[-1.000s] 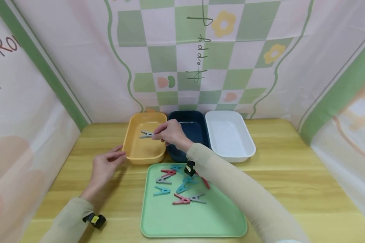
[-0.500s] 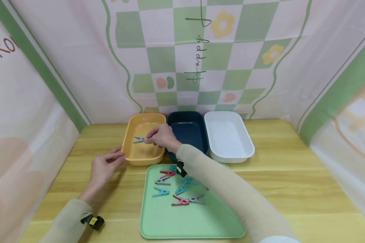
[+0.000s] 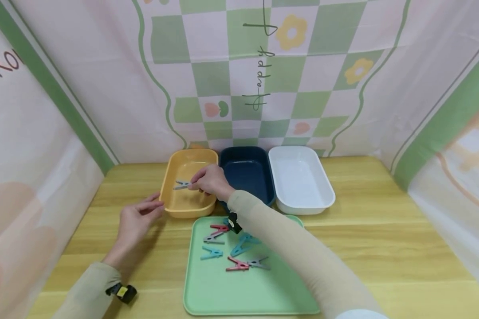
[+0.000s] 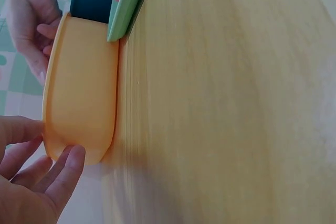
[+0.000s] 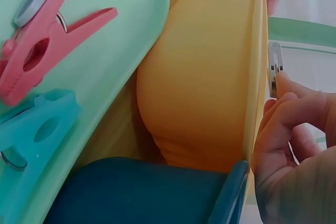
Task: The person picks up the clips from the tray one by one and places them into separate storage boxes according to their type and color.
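Your right hand (image 3: pixel 209 180) pinches a grey clothespin (image 3: pixel 181 184) by one end, holding it over the yellow bin (image 3: pixel 170 201), which looks otherwise empty. It is not yet let go, so the sorting appears barely begun: about seven pegs remain on the green tray (image 3: pixel 207 297). Your left hand (image 3: pixel 135 220) rests with relaxed fingers touching the bin's near-left corner, forearm reaching across the tray.

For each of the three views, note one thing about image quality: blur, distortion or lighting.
Head view: wide-angle bending at the edges, even soft light, grey clothespin sharp. Left wrist view: wooden table smeared, yellow bin soft. Right wrist view: pink clothespin up close, slightly soft.
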Action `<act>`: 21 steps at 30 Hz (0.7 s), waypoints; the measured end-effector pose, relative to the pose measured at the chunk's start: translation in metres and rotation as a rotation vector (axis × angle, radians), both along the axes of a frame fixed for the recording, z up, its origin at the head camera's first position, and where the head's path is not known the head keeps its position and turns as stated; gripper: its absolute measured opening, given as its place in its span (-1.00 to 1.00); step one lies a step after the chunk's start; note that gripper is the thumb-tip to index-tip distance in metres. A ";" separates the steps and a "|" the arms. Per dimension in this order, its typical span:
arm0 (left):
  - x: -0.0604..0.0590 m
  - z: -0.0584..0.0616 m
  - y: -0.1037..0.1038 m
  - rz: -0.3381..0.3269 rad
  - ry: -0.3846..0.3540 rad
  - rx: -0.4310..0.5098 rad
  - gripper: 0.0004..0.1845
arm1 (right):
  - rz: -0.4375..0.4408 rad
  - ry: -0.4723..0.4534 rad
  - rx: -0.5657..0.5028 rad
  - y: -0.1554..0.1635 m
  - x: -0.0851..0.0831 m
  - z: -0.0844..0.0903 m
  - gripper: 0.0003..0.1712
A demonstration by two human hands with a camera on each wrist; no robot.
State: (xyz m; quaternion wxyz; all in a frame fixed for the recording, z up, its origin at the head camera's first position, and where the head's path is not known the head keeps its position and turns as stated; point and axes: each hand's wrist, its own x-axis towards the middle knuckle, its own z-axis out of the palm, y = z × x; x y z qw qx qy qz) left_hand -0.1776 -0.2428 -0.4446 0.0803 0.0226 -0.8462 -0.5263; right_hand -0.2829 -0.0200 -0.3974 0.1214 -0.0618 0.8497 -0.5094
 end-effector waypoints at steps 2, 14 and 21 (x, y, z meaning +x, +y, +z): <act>0.000 0.000 0.000 -0.003 -0.002 0.001 -0.78 | -0.004 -0.006 -0.001 -0.001 -0.001 -0.001 -0.88; 0.000 -0.001 0.001 -0.006 0.025 -0.012 -0.80 | -0.007 -0.005 -0.073 0.018 0.008 0.009 -0.70; 0.003 0.000 0.003 -0.004 0.030 0.005 -0.79 | 0.084 0.065 -0.070 0.052 0.034 0.017 -0.74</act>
